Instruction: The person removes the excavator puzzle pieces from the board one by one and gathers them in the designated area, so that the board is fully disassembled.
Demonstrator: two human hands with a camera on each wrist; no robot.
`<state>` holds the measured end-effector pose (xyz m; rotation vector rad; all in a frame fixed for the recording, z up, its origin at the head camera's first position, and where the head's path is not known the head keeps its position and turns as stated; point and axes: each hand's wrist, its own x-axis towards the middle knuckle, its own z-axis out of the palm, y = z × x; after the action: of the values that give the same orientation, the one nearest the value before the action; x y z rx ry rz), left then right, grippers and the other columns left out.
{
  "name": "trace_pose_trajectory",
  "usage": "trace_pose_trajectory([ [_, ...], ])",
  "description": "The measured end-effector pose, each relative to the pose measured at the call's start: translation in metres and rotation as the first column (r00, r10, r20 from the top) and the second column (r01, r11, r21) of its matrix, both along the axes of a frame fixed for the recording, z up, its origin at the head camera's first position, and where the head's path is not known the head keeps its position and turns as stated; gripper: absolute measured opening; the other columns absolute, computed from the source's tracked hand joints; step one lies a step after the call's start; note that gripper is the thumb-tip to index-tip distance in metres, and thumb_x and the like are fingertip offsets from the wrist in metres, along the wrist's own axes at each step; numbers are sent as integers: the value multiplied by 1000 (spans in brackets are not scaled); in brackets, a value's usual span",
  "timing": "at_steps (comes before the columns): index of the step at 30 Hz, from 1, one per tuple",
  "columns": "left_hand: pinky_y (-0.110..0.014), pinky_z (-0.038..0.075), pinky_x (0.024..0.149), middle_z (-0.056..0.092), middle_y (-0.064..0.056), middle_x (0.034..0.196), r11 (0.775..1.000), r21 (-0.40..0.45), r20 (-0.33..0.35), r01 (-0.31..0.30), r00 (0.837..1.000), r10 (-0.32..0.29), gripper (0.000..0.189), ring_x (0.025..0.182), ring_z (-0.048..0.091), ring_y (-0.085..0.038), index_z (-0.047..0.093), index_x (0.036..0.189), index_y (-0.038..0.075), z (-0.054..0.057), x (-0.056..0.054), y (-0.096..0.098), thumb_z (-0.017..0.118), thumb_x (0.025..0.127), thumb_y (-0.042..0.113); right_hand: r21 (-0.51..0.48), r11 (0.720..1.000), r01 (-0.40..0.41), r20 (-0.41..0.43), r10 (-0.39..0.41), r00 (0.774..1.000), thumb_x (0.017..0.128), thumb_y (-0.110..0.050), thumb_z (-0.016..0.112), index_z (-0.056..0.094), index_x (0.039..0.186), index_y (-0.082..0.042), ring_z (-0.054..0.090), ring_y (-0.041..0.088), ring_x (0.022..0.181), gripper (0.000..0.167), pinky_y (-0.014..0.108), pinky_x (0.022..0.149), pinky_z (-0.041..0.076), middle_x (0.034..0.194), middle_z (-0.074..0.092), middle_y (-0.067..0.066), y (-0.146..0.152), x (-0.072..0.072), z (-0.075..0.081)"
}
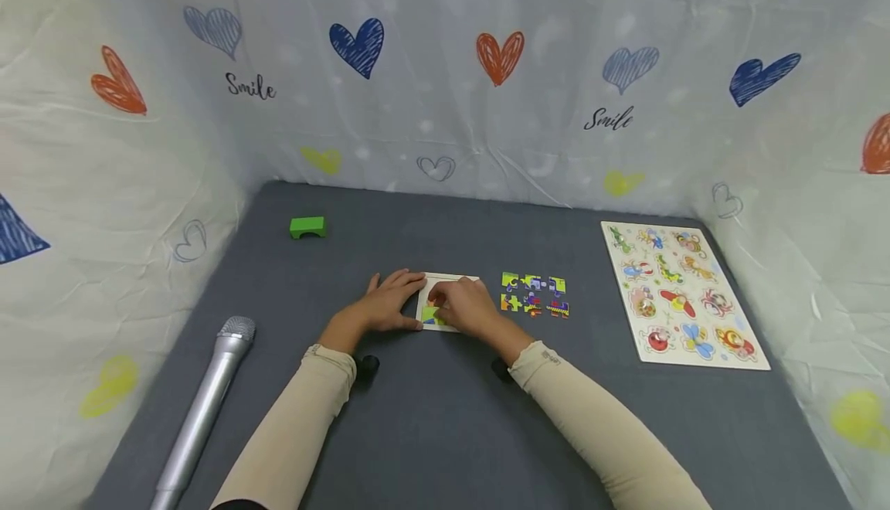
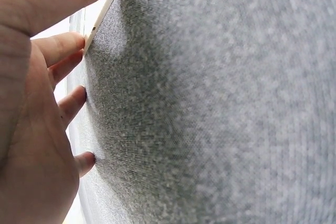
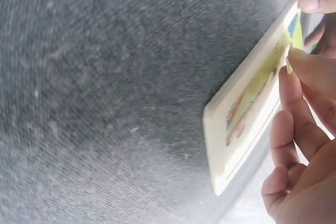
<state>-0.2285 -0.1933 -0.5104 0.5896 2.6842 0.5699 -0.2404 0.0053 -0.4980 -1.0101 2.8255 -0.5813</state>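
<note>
A small white-rimmed puzzle board (image 3: pixel 211 145) lies flat on the dark grey table between the two hands. My left hand (image 1: pixel 384 305) is spread at its left side, with thumb and fingertips touching the edge; the outer fingers rest on the cloth in the left wrist view. Over the board, my right hand (image 1: pixel 469 307) pinches a small yellow-green puzzle piece (image 3: pixel 289 65) between thumb and index finger. Green and other coloured pieces lie inside the board, partly hidden by the right hand. Several loose puzzle pieces (image 1: pixel 532 304) lie in two rows to its right.
A picture board of insects (image 1: pixel 684 294) lies at the right. Toward the back left stands a green arched block (image 1: pixel 308 226). A silver microphone (image 1: pixel 205 409) lies along the left side. White curtains with hearts (image 1: pixel 431 116) enclose the back and sides.
</note>
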Motion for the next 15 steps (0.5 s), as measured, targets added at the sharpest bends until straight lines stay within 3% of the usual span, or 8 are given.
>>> trace_pose_trajectory([
  [6,-68,2,112,26,-3,159,1000,0,-2,-3,1000,3,86,149,12,-29,30,154,14,-1,-2,3,73,85,43,-39,999,7,-26,-8,1000,90,-19,69,74,100,-17,65,18,91,11,48,92,44,94,74,-3,2,3,4],
  [15,-69,3,111,25,-3,160,1000,-12,0,2,1000,-2,87,149,12,-30,31,154,14,-4,-3,-1,73,85,45,-21,999,-28,-81,26,996,87,-22,72,73,91,-22,62,15,84,4,38,77,44,88,72,-9,0,12,7],
])
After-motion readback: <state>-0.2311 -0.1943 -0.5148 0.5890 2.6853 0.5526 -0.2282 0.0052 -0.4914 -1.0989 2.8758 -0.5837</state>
